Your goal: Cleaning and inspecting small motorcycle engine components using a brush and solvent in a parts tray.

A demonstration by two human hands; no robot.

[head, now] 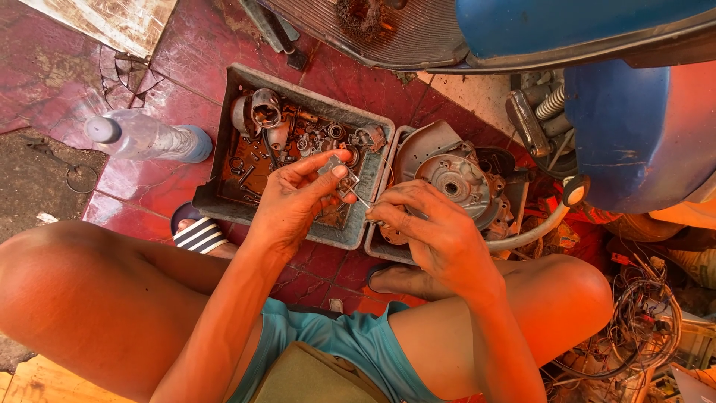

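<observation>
Metal part (337, 170) pinched between left fingers (322, 166)

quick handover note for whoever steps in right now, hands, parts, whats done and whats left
Left hand: pinches a small grey metal part between thumb and fingers, above the grey rectangular parts tray.
Right hand: grips a thin metal tool whose tip points at that part.
Nearby: the tray holds small oily metal bits; a round grey engine assembly lies in the tray beside it. A clear plastic bottle lies on the red tiles.
Done: the part is out of the tray, in hand.
Left: working on the part with the tool; how far along, I cannot tell.
</observation>
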